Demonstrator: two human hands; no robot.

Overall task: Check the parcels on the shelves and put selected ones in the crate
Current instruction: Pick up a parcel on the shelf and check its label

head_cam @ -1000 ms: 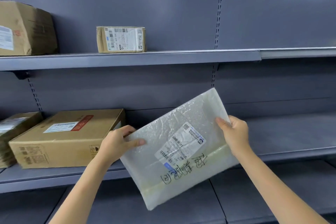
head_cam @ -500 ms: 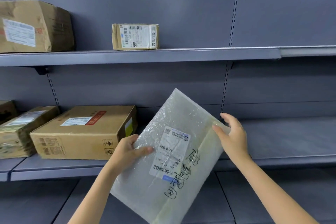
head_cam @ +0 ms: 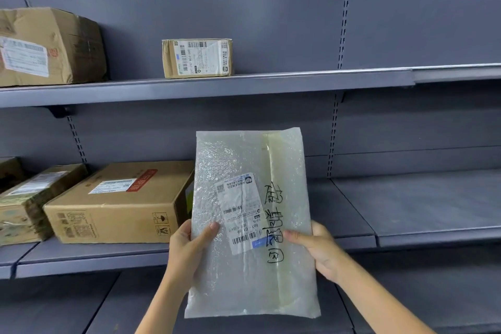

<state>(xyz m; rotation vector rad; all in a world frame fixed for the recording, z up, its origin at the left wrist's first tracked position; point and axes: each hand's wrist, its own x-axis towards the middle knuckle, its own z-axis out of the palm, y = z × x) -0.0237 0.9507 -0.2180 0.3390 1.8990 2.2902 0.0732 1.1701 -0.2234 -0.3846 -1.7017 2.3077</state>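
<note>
Grey metal shelving (head_cam: 244, 84) is filling the whole view, its upper shelf and middle shelf (head_cam: 433, 214) carrying the parcels under check. On the upper shelf a large dented cardboard box (head_cam: 54, 46) is sitting at the left, and a small labelled carton (head_cam: 197, 58) is standing well apart from it, nearer the middle. On the middle shelf a wide flat cardboard box (head_cam: 119, 203) is lying just beside a narrower carton (head_cam: 29, 203) to its left; the right half of that shelf is bare.

In front of the shelving a person is holding a clear bubble-wrap mailer (head_cam: 252, 225) upright, off the shelf, its printed shipping label (head_cam: 240, 211) and black handwritten characters (head_cam: 273, 222) facing the camera. The left hand (head_cam: 189, 249) is pinching the mailer's left edge, thumb on the front, and the right hand (head_cam: 318, 248) is clamping the right edge the same way, so each grip is closed on the mailer.

The step in hand looks to be the checking: reading the label. The crate is not in view, so if this parcel is chosen, the next move is probably calling for a turn away from the shelving to find it; otherwise the mailer is going back on a shelf.
</note>
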